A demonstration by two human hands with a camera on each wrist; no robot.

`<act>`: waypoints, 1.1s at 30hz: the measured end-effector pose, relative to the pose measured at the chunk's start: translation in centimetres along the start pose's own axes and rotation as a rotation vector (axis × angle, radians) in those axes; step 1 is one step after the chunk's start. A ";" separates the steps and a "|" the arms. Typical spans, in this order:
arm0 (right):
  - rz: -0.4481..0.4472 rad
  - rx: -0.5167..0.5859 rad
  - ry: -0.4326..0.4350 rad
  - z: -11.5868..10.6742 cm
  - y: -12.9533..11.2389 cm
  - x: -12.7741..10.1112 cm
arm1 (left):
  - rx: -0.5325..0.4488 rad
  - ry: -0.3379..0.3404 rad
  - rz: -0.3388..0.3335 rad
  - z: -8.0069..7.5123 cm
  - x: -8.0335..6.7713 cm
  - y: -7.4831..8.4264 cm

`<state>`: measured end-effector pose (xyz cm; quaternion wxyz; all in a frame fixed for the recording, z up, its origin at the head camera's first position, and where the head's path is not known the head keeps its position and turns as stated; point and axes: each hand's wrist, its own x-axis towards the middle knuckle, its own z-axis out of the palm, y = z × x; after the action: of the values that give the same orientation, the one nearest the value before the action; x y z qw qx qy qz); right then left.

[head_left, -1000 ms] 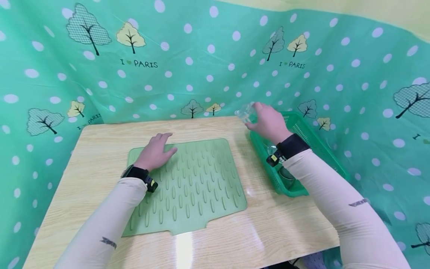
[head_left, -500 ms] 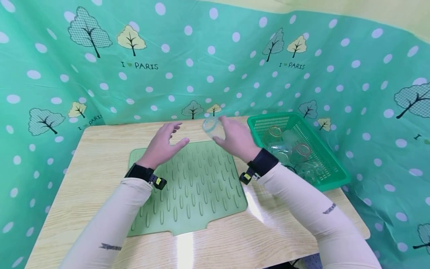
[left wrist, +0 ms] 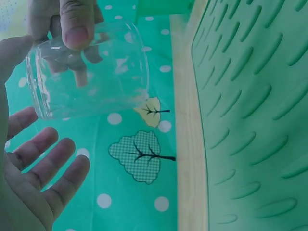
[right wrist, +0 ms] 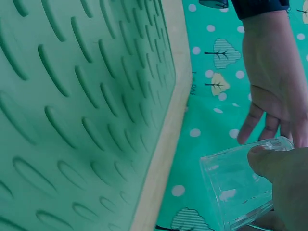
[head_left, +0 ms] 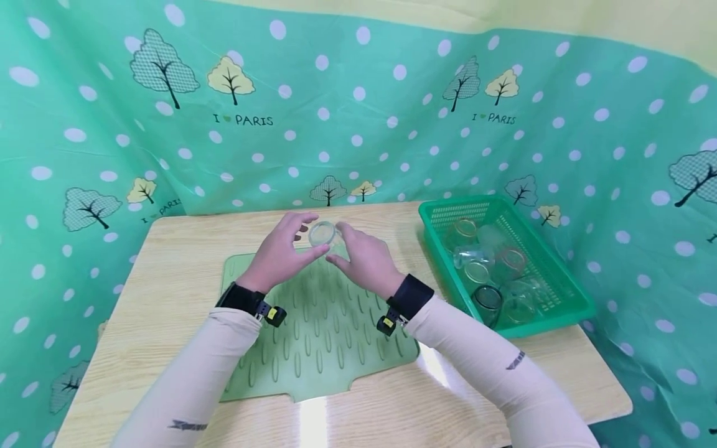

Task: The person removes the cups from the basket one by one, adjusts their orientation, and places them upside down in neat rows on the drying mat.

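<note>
On the worktop (head_left: 386,410) I see a ribbed green mat (head_left: 313,354); right of it, a green basket (head_left: 551,320), its glasses (head_left: 476,272) visible only from the head. Over the mat's far edge, the left hand (head_left: 280,255) has loosely extended fingers; the right hand (head_left: 366,258) grips a clear glass (left wrist: 115,72), thumb along its side, plain only in the wrist views.
</note>
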<state>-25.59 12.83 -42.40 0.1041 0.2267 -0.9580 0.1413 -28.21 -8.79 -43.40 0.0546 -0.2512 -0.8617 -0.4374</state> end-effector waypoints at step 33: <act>0.139 0.027 -0.262 5.9 4.0 -0.2 | 0.330 -0.029 -0.220 -2.9 -4.3 -4.1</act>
<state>-28.03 14.49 -48.85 -0.0349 0.1779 -0.9748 0.1300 -26.81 -14.79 -45.97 0.0343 -0.1496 -0.9446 -0.2900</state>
